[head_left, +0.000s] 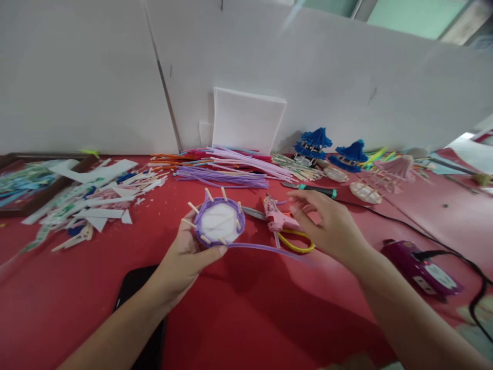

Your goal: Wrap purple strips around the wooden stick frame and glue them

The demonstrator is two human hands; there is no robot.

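My left hand [192, 262] grips a small round craft frame [220, 221] by its lower left edge, thumb at the front. The frame has a white disc base and short wooden sticks standing around its rim. A purple pipe cleaner [262, 248] runs round the sticks, and its loose end trails off to the right. My right hand [331, 226] hovers right of the frame, fingers curved and apart, holding nothing I can see. Just left of it lies a pink glue gun [276, 216], its rear partly hidden by the hand. Yellow-handled scissors [298, 241] lie under the glue gun.
Purple pipe cleaners [223, 177] and other colours lie along the wall. Blue-roofed models [314, 144] stand at back right. A purple power box [421, 270] with a black cord is on the right. Paper scraps [103, 200] lie left; a black phone [133, 282] sits under my left forearm.
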